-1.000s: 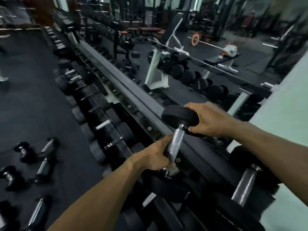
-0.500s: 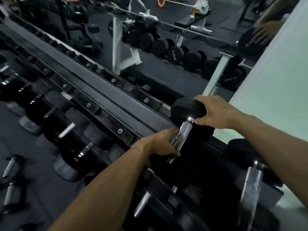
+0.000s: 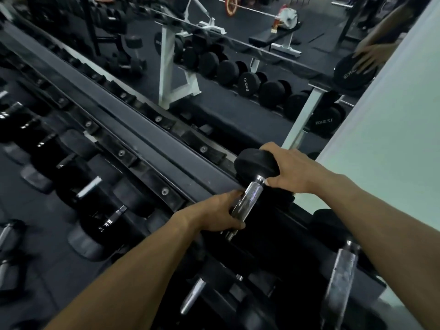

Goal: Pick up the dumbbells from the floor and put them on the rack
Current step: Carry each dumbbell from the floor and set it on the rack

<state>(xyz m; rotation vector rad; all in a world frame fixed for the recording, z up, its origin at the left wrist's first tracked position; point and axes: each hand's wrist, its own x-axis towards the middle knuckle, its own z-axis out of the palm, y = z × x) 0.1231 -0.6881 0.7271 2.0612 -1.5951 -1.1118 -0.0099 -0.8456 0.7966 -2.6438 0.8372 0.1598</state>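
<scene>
A black dumbbell (image 3: 251,190) with a knurled chrome handle lies tilted on the top tier of the long black rack (image 3: 133,139). My left hand (image 3: 214,214) grips the lower part of the handle. My right hand (image 3: 289,171) curls over the far rubber head, thumb near the collar. The near head is hidden in the dark below my left hand. Two small dumbbells (image 3: 6,236) lie on the floor at the left edge, partly cut off.
Several dumbbells (image 3: 90,189) fill the lower tier. Another dumbbell (image 3: 342,270) sits on the rack under my right forearm. A mirror behind shows a reflected rack (image 3: 228,70) and bench. A pale wall (image 3: 385,144) stands at right.
The view has swung right and down along the rack. The dumbbell has gone further along the top rail toward the wall end, with both hands still on it.
</scene>
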